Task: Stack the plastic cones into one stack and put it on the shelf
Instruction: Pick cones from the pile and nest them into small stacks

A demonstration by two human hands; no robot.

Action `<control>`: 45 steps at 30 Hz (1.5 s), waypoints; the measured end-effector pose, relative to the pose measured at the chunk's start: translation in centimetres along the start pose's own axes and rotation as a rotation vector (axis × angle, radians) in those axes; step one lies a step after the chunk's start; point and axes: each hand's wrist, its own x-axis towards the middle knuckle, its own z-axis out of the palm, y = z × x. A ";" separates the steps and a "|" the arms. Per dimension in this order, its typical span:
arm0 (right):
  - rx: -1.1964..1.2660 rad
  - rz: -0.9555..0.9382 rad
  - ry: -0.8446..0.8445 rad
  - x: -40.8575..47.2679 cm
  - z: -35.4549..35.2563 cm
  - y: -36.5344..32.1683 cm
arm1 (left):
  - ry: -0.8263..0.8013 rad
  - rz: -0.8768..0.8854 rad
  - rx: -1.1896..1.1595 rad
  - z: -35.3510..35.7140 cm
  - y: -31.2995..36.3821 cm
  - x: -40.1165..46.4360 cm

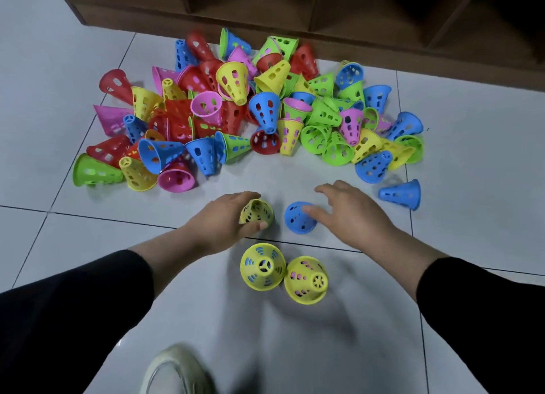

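A big pile of perforated plastic cones in red, yellow, blue, green and pink lies on the white tiled floor in front of the wooden shelf. My left hand grips a yellow cone between thumb and fingers. My right hand has its fingers spread, and its thumb touches a blue cone standing on the floor. Nearer to me stand two short stacks: a yellow cone over a blue one and a yellow cone over a pink one.
A lone blue cone lies on its side to the right of my right hand. A pale shoe shows at the bottom edge. The shelf's low open compartments run along the top of the view.
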 end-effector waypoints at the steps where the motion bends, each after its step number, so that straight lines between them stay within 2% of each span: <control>1: -0.001 -0.004 0.085 -0.3 -0.2 1.0 | 0.026 0.006 -0.006 -0.2 0.2 -0.2; 3: -0.063 -0.013 0.235 -0.8 -0.8 3.6 | 0.116 0.034 -0.001 -0.6 0.7 -0.3; 5: -0.161 0.029 0.306 -1.3 -1.2 6.9 | 0.192 0.073 0.037 -1.3 1.8 0.5; 8: -0.256 0.142 0.292 -1.9 -2.0 11.4 | 0.246 0.166 0.117 -2.0 4.6 3.0; 10: -0.286 0.207 0.214 -1.8 -2.6 13.6 | 0.252 0.261 0.173 -2.1 6.9 5.4; 13: -0.337 0.227 0.068 -1.2 -3.0 15.9 | 0.202 0.376 0.285 -1.3 10.8 9.3; 17: -0.270 0.203 -0.062 -0.2 -3.0 17.3 | 0.112 0.393 0.402 0.1 16.2 13.9; 24: -0.438 0.175 0.053 1.5 -1.0 18.1 | -0.024 0.370 0.584 2.3 19.8 20.5; 28: -0.484 0.185 0.084 1.6 -0.7 18.2 | -0.092 0.429 0.733 3.2 20.8 21.7; 32: -0.393 0.181 0.063 1.0 -0.8 18.4 | -0.117 0.356 0.693 4.1 21.5 21.2; 37: -0.200 0.247 0.161 -0.6 -0.9 18.2 | -0.143 0.245 0.636 4.2 20.3 21.1; 42: 0.335 0.300 0.319 -1.8 -1.9 15.7 | -0.025 0.129 0.205 1.2 17.8 19.9; 45: 0.489 0.239 0.400 -2.6 -2.8 13.2 | 0.073 0.049 -0.095 -2.4 16.3 17.3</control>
